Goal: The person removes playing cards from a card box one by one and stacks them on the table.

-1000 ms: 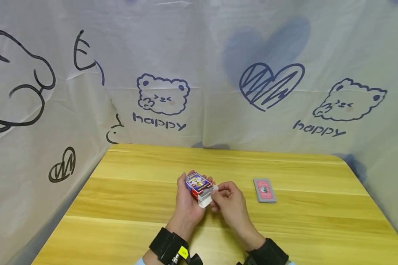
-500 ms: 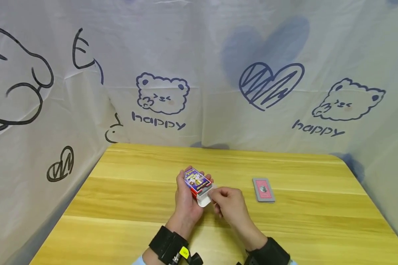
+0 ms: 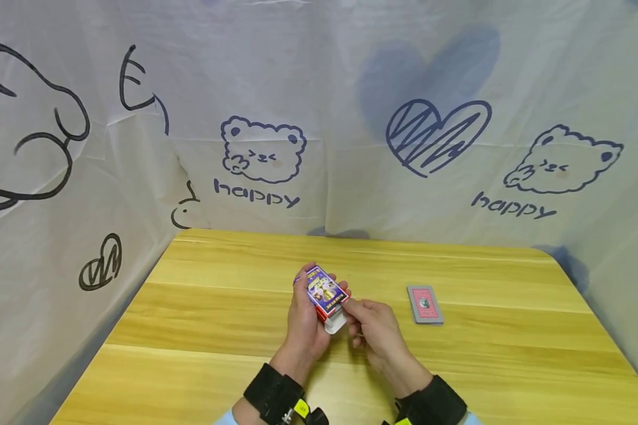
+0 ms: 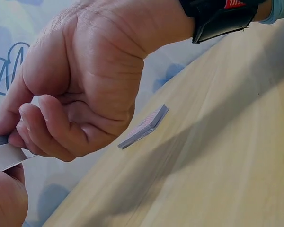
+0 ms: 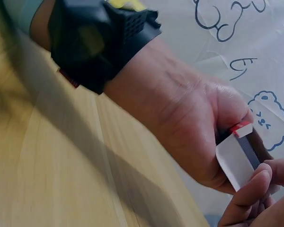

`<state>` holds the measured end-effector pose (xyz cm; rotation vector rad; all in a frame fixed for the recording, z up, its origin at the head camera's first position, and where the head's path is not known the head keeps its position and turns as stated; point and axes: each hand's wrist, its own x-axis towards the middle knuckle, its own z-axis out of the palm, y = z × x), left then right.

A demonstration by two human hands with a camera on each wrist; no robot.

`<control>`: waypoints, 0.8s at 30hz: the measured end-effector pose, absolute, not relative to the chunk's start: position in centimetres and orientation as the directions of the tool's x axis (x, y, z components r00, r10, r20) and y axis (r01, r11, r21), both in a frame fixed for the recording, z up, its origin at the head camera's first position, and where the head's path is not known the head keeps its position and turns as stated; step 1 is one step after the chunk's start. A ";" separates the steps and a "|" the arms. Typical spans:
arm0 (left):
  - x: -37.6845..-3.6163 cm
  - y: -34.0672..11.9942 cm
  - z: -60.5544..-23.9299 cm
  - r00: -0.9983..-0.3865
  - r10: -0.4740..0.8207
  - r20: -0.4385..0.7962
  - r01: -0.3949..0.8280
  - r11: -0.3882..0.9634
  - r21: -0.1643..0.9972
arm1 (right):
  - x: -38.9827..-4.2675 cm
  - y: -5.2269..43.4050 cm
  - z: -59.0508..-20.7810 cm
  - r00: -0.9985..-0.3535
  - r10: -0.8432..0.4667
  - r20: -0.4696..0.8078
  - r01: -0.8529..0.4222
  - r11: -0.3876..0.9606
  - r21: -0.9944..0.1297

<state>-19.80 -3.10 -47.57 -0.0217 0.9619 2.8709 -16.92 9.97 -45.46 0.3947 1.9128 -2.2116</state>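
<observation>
In the head view my left hand (image 3: pixel 304 332) grips a small playing-card box (image 3: pixel 325 290), printed purple with red edges, tilted above the table. Its end facing me is open, and a white flap (image 3: pixel 335 320) hangs out. My right hand (image 3: pixel 381 335) pinches at that end with thumb and index finger, the other fingers curled in. The right wrist view shows the grey edge of a stack of cards (image 5: pixel 249 152) inside the mouth, beside the white flap, with the right fingertips right at it. In the left wrist view the right hand hides part of the box.
A deck of cards (image 3: pixel 424 304) with a red-patterned back lies on the wooden table (image 3: pixel 202 330), right of my hands. White cloth (image 3: pixel 345 189) with drawn bears and hearts hangs behind the table and at its sides. Both wrists wear black straps.
The box has shifted slightly away and to the right in my left hand. My right thumb and fingers have moved from the flap to the box's near right corner.
</observation>
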 end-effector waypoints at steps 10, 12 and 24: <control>-20.1 -3.4 -48.0 -0.990 0.112 -0.090 -0.144 -0.784 0.603 | -16.9 10.3 -45.3 -0.931 -0.036 -0.364 0.361 -0.237 -0.902; -20.2 -3.5 -48.0 -0.988 0.119 -0.095 -0.153 -0.785 0.601 | -16.9 10.4 -45.3 -0.927 -0.044 -0.373 0.372 -0.242 -0.896; -21.2 -5.0 -48.1 -0.980 0.076 -0.184 -0.175 -0.770 0.613 | -16.7 10.8 -45.2 -0.920 -0.086 -0.383 0.392 -0.150 -0.908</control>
